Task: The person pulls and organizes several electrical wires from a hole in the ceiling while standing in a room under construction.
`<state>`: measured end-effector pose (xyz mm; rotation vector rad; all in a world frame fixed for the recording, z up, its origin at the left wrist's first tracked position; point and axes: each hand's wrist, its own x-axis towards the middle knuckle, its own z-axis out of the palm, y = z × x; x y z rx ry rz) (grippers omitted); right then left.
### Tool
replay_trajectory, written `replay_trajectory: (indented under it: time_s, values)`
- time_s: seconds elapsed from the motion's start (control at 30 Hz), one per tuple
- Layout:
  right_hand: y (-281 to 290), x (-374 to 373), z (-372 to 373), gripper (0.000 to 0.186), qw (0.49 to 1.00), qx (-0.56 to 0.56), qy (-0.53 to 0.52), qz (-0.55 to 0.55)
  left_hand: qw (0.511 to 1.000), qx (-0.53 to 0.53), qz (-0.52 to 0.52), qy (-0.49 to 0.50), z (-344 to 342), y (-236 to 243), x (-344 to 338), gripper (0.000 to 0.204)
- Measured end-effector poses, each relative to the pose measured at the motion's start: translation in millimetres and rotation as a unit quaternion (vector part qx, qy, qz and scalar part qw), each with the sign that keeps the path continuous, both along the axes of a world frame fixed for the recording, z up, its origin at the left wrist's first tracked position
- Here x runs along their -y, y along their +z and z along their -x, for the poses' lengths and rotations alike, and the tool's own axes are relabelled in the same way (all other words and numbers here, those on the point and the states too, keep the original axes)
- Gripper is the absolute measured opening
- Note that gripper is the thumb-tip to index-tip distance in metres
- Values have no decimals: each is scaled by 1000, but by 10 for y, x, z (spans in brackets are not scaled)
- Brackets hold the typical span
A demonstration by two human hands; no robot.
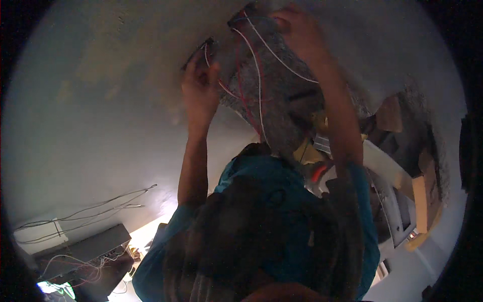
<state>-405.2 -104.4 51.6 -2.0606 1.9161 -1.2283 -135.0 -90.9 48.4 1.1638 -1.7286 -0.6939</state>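
Both my arms reach up to a grey wall with two dark wall boxes in it. My left hand (200, 83) is at the left box (197, 52), its fingers curled at the lower edge; what they grip, if anything, is hidden in shadow. White and red wires run out of this box past my thumb. Higher and to the right, my right hand (299, 35) is closed in a pinch beside the second box (241, 15). A thin blue wire (259, 18) stretches from that box to its fingertips. A long white wire (259, 75) and red wires (239, 75) hang from there.
At the lower left, a dark box-shaped unit (85, 251) carries tangled wires, with loose cables (100, 211) on the wall above. On the right are a pale curved panel (387, 163), a wooden board (422, 196) and an orange-red object (318, 173). Bright light shines low on the left.
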Motion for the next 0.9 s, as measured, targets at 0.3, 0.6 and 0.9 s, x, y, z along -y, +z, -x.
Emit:
replay_trajectory:
  time_s: [0.3, 0.6, 0.9]
  values:
    - [145, -869, -42, 36, 995, 29, 51, 75, 945, 230, 231, 38, 231, 234, -175, 20]
    - [223, -1035, -103, 24, 996, 64, 46, 50, 941, 226, 248, -42, 206, 156, -287, 14]
    - [231, -1063, -212, 28, 996, 44, 69, 47, 920, 268, 286, 8, 108, 221, -285, 11]
